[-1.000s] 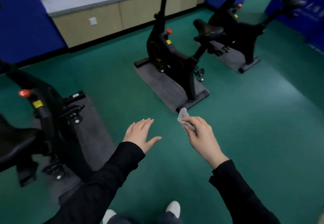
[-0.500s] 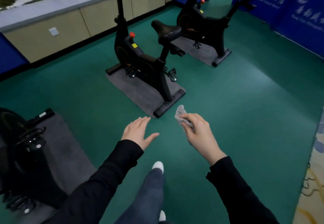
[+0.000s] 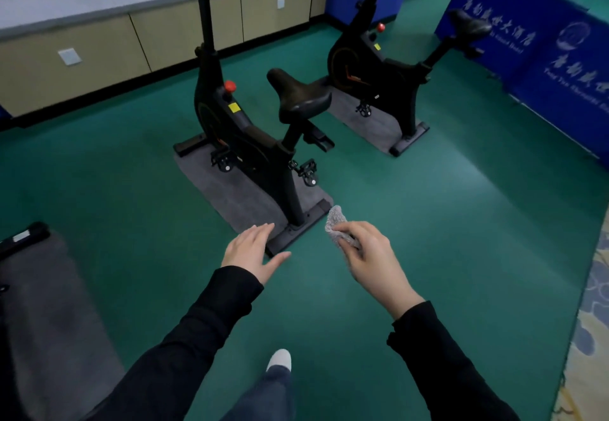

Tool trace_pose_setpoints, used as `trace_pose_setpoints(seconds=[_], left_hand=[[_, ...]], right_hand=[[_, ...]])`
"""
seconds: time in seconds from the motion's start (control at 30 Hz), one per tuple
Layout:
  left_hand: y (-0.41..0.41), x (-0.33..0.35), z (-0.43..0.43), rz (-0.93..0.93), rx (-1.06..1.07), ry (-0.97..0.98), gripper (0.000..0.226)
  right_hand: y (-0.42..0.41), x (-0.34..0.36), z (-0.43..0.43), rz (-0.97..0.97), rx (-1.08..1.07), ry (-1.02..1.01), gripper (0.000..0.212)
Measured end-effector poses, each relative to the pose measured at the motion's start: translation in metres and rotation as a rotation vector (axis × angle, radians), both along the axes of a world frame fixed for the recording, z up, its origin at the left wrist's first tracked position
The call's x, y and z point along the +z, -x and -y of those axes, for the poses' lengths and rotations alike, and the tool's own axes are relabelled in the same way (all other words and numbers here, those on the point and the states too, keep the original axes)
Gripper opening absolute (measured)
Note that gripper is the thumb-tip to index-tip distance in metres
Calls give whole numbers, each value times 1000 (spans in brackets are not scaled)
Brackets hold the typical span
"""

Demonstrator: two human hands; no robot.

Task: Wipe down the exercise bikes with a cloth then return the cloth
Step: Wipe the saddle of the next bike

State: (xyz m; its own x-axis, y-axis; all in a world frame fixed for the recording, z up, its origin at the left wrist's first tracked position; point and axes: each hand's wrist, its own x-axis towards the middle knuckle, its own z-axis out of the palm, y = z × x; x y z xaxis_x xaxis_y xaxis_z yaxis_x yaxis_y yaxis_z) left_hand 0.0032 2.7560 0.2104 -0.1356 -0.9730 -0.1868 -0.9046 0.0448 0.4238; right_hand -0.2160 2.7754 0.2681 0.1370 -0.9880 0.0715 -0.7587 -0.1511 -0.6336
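Here, head view: the nearest exercise bike (image 3: 253, 150) stands ahead of both hands, its long axis running away and leftward. Its saddle (image 3: 298, 94) lies beyond and above them, about equally near either. The right hand (image 3: 372, 255) pinches the grey cloth (image 3: 334, 226) between thumb and curled fingers. The left hand (image 3: 252, 249) is flat, fingers straight, holding nothing.

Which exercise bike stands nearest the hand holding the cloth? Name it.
The centre bike, whose rear foot bar lies just beyond the cloth in the right hand; the far bike stands farther back, beside the blue banners.
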Motion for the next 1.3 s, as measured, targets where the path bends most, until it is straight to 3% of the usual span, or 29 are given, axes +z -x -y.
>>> trace_pose_setpoints(seconds=[0.37, 0.83, 1.3], left_hand=[[50, 0, 85, 11, 98, -31, 73], [205, 13, 196, -6, 324, 43, 71], [189, -6, 288, -47, 561, 13, 75]], right_hand=[[62, -10, 108, 30, 58, -15, 16], [201, 7, 260, 56, 267, 18, 17], [177, -9, 396, 109, 427, -48, 17]])
